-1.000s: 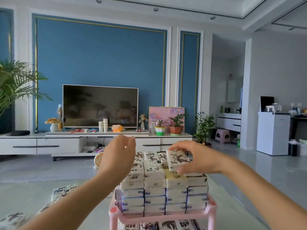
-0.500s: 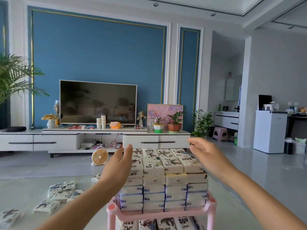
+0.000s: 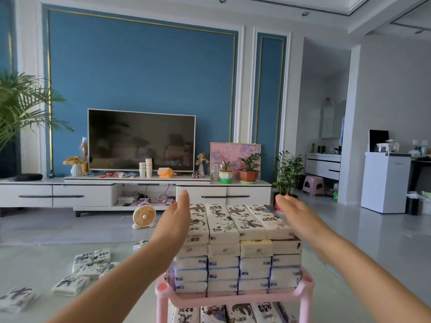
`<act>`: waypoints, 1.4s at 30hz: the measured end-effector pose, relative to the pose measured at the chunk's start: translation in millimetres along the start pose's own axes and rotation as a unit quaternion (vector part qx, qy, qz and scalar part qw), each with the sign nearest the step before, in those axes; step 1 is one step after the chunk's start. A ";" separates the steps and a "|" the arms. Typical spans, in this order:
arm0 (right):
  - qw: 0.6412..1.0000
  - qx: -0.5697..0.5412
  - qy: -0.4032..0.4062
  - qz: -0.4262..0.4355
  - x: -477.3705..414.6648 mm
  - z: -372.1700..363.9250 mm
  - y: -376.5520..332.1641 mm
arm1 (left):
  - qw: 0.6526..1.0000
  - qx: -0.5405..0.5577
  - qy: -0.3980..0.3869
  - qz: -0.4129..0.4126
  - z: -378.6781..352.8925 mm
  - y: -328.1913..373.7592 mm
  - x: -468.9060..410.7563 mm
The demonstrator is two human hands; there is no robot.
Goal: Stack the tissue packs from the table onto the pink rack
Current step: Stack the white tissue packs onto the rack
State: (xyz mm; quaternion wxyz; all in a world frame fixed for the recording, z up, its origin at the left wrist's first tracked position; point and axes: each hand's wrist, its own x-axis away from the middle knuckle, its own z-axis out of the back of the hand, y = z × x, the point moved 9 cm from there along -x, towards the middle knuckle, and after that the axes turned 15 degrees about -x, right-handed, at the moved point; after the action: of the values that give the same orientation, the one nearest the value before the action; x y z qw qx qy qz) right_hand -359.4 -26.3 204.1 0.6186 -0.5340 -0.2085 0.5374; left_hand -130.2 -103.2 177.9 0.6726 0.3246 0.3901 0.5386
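Both hands are open and empty: the left hand (image 3: pixel 176 223) lies against the left side of the tissue pack stack (image 3: pixel 238 248) on the pink rack (image 3: pixel 233 297), the right hand (image 3: pixel 295 214) hovers beside its right side. This looks like squaring the stack; next comes fetching loose packs (image 3: pixel 88 269) from the table's left edge.

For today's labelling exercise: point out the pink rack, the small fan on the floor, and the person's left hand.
pink rack (image 3: pixel 233 299), head view, front rail.
small fan (image 3: pixel 144 216), head view, grille centre.
left hand (image 3: pixel 175 220), head view, palm.
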 end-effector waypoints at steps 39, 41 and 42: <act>0.928 -0.047 -0.237 0.284 140.5 -185.1 -101.7 | 0.988 0.053 0.048 0.139 116.3 -185.7 8.3; 0.929 -0.040 -0.279 0.241 146.7 -238.7 -76.7 | 0.988 0.017 0.065 0.138 136.0 -210.1 16.0; 0.932 -0.041 -0.291 0.211 144.3 -263.6 -60.5 | 0.989 -0.007 0.071 0.132 144.0 -220.6 19.7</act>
State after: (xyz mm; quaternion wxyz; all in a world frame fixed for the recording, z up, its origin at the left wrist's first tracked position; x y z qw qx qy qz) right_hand -65.0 -4.4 121.6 0.3808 -0.4108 -0.2840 0.7782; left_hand 102.0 -132.5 55.3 0.5683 0.3295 0.3868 0.6472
